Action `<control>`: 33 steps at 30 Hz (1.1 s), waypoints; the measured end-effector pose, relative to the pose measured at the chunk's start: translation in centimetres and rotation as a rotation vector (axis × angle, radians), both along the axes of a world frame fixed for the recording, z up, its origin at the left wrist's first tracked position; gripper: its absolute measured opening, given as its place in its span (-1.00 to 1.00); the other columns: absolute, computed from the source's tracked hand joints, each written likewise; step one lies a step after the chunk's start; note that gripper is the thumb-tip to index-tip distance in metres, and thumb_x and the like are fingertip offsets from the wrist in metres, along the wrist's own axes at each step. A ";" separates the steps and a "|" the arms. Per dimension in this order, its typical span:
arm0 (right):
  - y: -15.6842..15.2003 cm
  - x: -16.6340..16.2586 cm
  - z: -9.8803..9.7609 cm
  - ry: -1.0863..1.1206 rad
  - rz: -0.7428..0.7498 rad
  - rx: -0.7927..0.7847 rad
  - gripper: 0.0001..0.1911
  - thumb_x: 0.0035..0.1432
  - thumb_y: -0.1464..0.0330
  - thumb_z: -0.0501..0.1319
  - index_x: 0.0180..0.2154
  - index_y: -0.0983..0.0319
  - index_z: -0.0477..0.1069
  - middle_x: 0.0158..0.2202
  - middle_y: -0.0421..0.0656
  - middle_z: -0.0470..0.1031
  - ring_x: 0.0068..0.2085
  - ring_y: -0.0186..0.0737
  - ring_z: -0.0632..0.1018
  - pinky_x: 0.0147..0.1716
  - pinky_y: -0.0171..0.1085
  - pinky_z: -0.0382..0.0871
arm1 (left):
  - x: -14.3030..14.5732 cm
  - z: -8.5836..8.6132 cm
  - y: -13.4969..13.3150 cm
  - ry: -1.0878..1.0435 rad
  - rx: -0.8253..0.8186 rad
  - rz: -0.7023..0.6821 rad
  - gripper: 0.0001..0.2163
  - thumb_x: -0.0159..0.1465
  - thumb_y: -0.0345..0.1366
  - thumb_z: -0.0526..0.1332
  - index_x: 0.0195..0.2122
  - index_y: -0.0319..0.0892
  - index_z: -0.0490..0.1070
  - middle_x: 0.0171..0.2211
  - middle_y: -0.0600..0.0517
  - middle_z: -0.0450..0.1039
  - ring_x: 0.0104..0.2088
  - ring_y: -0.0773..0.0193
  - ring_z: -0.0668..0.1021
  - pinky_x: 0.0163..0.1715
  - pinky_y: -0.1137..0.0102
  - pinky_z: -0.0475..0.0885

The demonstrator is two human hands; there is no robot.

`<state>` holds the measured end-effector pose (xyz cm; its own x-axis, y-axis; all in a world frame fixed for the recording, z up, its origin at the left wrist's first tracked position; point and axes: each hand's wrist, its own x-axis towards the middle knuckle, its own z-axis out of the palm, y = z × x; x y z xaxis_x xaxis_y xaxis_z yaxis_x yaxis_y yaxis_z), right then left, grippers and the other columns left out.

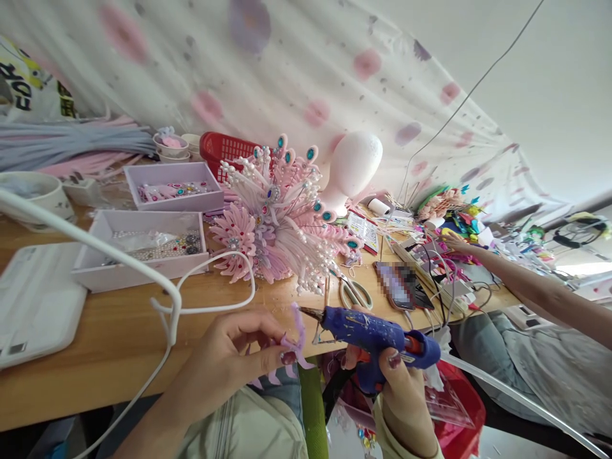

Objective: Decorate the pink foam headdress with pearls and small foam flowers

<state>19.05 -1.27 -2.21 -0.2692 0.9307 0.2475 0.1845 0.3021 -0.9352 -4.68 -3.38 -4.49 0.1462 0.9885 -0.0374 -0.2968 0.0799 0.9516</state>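
Observation:
My left hand [248, 347] pinches a small lilac fuzzy piece [300, 331] with curved, pointed strands, seemingly bent from pipe cleaner. In my right hand [399, 382] is a blue hot glue gun [368, 331], its metal nozzle pointing left. The nozzle tip is at or very close to the upper end of the lilac piece; I cannot tell if they touch. Behind both hands stands a large pink and white headdress [270, 223] with pearl-tipped strands and teal gems. A pair of scissors [354, 293] lies on the table just beyond the glue gun.
Two lilac boxes [143, 271] of beads and gems stand at the left, near a white cable [167, 296]. A white foam head [356, 166] and red basket [210, 150] are behind. Phones [394, 287] and cords lie at right, where another person's arm [526, 280] reaches over the table.

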 end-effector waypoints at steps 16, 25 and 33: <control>-0.7 0.4 -0.4 0.010 -0.074 0.068 -0.48 0.25 -0.08 0.15 -0.27 0.25 0.53 -0.64 -0.15 0.51 -0.62 -0.14 0.55 -0.54 -0.18 0.54 | 0.0 1.2 -0.4 -0.068 -0.086 0.066 -0.82 0.04 -0.14 0.46 -0.48 -0.12 0.60 -0.50 0.06 0.54 -0.50 0.34 0.47 -0.55 0.50 0.35; -0.6 0.3 -0.4 0.067 -0.041 0.029 -0.51 0.22 -0.07 0.21 -0.23 0.24 0.55 -0.57 -0.10 0.57 -0.63 -0.14 0.54 -0.65 -0.22 0.49 | 0.1 1.5 -0.5 -0.048 -0.088 0.098 -0.84 0.01 -0.18 0.48 -0.51 -0.13 0.60 -0.50 0.06 0.55 -0.47 0.34 0.50 -0.47 0.50 0.39; -0.3 1.0 -1.1 0.066 -0.012 0.028 -0.56 0.26 -0.05 0.17 -0.35 0.17 0.51 -0.54 -0.10 0.58 -0.59 -0.15 0.55 -0.61 -0.22 0.49 | 0.4 1.1 -0.6 -0.025 -0.071 0.045 -0.87 0.02 -0.23 0.47 -0.50 -0.13 0.60 -0.49 0.05 0.55 -0.40 0.28 0.53 -0.38 0.45 0.41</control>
<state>20.01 -1.55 -3.27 -0.2402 0.9263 0.2902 0.1264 0.3262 -0.9368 -4.26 -3.93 -3.38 0.1034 0.9892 -0.1042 -0.3252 0.1327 0.9363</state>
